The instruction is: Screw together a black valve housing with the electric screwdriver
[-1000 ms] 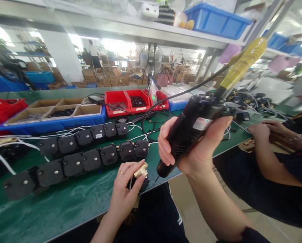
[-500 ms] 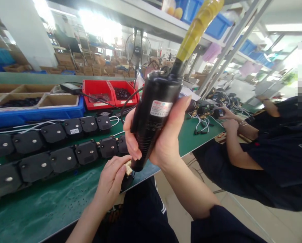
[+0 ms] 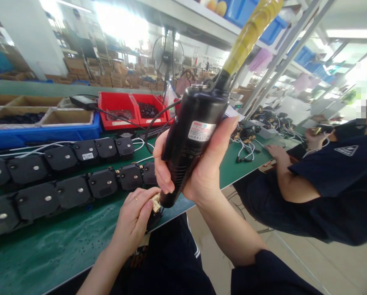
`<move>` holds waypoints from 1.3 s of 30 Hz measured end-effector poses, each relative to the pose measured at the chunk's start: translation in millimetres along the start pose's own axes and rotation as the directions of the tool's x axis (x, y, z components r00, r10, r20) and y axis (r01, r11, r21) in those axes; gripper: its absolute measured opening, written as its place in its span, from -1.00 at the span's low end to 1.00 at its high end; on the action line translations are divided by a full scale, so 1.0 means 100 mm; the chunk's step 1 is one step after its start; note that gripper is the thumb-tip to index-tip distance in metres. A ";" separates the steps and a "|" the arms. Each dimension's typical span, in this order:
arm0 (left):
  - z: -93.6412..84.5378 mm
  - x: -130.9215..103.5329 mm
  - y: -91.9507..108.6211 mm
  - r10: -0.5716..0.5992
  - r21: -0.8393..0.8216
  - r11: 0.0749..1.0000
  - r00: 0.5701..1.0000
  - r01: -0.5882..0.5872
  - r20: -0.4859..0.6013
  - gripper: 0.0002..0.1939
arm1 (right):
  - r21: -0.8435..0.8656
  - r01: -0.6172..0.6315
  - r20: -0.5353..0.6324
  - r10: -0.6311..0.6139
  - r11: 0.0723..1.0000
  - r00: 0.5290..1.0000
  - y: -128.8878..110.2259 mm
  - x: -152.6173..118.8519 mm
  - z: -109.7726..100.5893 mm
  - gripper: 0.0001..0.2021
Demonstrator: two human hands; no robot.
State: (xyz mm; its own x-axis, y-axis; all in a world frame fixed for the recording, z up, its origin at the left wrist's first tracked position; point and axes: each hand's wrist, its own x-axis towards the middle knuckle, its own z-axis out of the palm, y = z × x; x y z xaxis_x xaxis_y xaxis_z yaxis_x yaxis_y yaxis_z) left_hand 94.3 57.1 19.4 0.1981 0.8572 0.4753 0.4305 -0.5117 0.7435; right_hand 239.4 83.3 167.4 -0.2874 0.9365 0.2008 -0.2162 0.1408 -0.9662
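My right hand [image 3: 208,172] is wrapped round a black electric screwdriver [image 3: 191,151] with a white label on its body. A cable in a yellow sleeve [image 3: 247,37] runs up from its top. The tool points down beside my left hand, and its tip is mostly hidden. My left hand [image 3: 135,211] grips a small cream-coloured block [image 3: 156,203], with fingers closed over it. Under the block a dark part [image 3: 154,222] shows at the bench's front edge, largely covered by my fingers.
Two rows of black square housings [image 3: 74,190] line the green bench [image 3: 63,246] at left. Behind stand a blue divided bin [image 3: 63,137] and red bins [image 3: 118,123] with small parts. A co-worker [image 3: 333,184] sits at right near units with white cables [image 3: 247,151].
My hands and the screwdriver stay nearly in place, with the view shifted slightly. At right, the co-worker has leaned back and one hand has moved away from the bench, holding a small object.
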 end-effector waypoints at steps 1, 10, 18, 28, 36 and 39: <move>0.00 0.00 0.00 0.004 0.000 1.000 1.000 -0.004 0.004 -0.61 | 0.018 0.017 0.010 -0.018 1.000 1.000 0.01 0.00 0.00 -0.08; 0.00 0.02 0.01 0.049 -0.015 0.999 0.999 -0.049 0.013 -0.61 | 0.112 0.121 0.163 -0.138 0.986 0.977 0.10 0.00 0.00 -0.24; -0.01 0.02 0.01 0.102 -0.001 0.995 0.995 -0.102 0.024 -0.67 | 0.182 0.182 0.096 -0.202 0.966 0.975 0.20 0.01 0.05 -0.26; -0.02 -0.01 0.01 0.068 0.023 0.997 0.996 -0.069 0.063 -0.66 | 0.220 0.338 -0.041 -0.338 0.915 0.940 -0.07 -0.11 -0.01 -0.28; -0.29 0.00 0.08 0.009 0.124 0.991 0.961 -0.045 0.278 -0.53 | 0.103 0.219 0.044 -0.224 0.970 0.974 -0.10 -0.22 0.10 -0.12; -0.34 0.04 0.09 -0.014 0.128 0.992 0.964 -0.021 0.265 -0.54 | 0.160 0.217 0.115 -0.237 0.963 0.965 0.05 -0.19 0.13 -0.14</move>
State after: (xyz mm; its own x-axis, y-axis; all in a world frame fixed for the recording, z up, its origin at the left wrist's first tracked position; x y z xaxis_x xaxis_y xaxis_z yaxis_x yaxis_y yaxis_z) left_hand 69.0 53.9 44.6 0.4185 0.8488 0.3231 0.5357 -0.5179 0.6669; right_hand 231.7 61.7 161.1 -0.3330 0.8335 0.4409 -0.4202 0.2874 -0.8607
